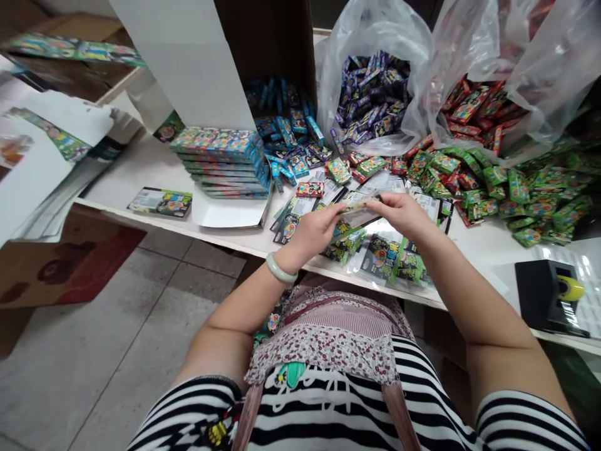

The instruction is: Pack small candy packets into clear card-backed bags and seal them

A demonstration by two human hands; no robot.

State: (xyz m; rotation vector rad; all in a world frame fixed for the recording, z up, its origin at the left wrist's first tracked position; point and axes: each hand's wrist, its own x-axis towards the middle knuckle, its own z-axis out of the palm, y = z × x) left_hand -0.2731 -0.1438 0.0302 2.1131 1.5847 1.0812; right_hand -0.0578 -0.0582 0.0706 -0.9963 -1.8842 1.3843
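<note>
My left hand (315,233), with a pale bangle at the wrist, pinches one end of a thin, flat packet (355,207) above the table's front edge. At the other end of the packet, the fingers of my right hand (399,213) are closed on it. Under and between the hands lie printed cards and clear plastic packs (382,255) with green contents. A small red box (310,189) rests on cards beyond my left hand. Green and red small boxes (339,170) are scattered just past both hands.
Stacked flat boxes (220,156) stand left on white card. Behind are a carton of blue boxes (286,131), a plastic bag of purple boxes (375,94) and one of red boxes (474,103). Green boxes (526,194) pile up right, behind a black tape dispenser (539,294).
</note>
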